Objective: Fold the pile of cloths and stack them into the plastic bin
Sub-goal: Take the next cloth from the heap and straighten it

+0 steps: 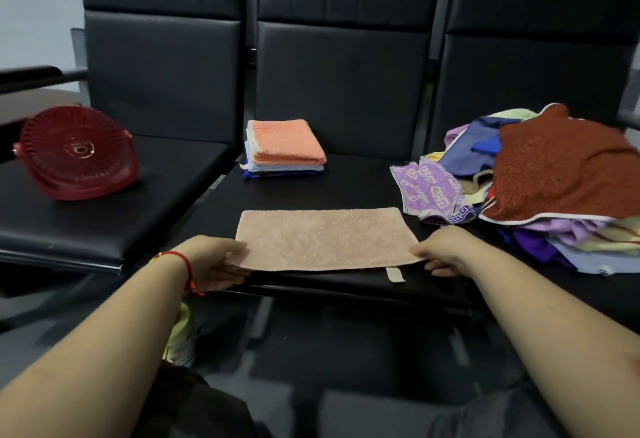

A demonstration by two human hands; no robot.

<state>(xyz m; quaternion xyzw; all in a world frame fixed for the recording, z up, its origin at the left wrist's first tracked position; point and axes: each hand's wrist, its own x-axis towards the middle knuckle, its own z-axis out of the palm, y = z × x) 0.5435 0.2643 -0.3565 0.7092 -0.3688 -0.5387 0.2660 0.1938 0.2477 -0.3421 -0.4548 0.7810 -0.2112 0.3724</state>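
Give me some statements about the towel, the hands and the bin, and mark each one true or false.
1. Both hands hold the near edge of the peach towel: left hand, right hand. True.
2. The red bin stands upright, full of cloths. False: it lies tipped on its side.
3. The folded stack lies on the middle seat. True.
4. The unfolded pile is left of the towel. False: it is on the right.
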